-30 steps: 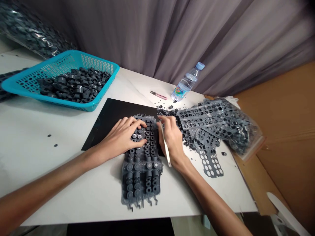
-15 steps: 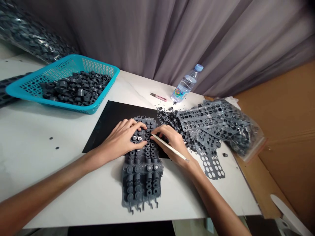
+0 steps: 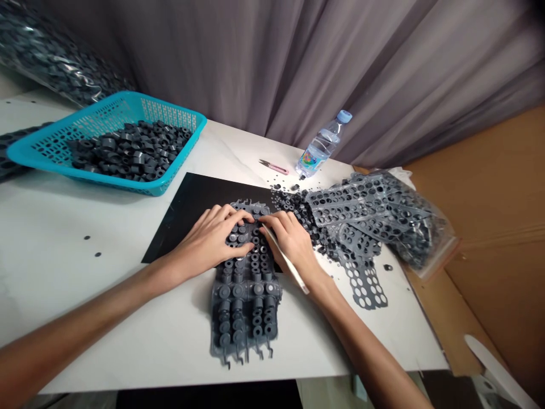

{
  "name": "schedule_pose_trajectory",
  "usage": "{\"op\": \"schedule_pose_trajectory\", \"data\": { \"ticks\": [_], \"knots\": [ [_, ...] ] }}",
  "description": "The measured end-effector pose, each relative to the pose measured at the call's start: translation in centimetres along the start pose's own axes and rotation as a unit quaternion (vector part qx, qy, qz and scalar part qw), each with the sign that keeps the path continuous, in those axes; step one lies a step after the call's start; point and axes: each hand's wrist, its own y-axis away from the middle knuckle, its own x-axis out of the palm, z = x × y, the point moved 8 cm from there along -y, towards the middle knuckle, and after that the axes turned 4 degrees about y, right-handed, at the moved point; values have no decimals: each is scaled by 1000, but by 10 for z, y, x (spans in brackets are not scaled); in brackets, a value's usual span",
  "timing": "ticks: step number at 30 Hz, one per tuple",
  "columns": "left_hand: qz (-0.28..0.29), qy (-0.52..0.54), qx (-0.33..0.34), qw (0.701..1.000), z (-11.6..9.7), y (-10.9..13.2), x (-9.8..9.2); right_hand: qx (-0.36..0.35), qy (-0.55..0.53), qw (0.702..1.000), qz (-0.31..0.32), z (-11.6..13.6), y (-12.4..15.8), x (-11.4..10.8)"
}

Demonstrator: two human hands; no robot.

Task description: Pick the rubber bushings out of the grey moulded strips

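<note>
we observe the studded sheet (image 3: 247, 291), long axis pointing away from us; our left hand (image 3: 215, 236) spreads, obscuring part; our right hand (image 3: 293, 241) grips a white tool (image 3: 290, 266) beside perforated scrap (image 3: 366, 199).

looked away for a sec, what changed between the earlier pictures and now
The right hand moved left from beside the gray sheet onto its right side, the white tool now tilting further left. Nothing was taken up or let go. The left hand, basket and bottle stayed put.
</note>
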Motion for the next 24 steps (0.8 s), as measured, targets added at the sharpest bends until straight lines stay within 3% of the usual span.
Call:
{"op": "schedule_pose_trajectory", "data": {
  "ticks": [3, 5, 11, 24],
  "knots": [
    [7, 2, -2, 1000, 0, 0, 0, 92, 14, 993, -67, -17, 3, -6],
    [11, 4, 0, 1000, 0, -1, 0, 125, -24, 989, -79, -27, 5, -10],
    [12, 4, 2, 1000, 1, -1, 0, 46, -174, 983, 26, -17, 7, -10],
    [13, 4, 3, 1000, 2, -1, 2, 19, -153, 987, 48, -11, 5, -7]
  ]
}}
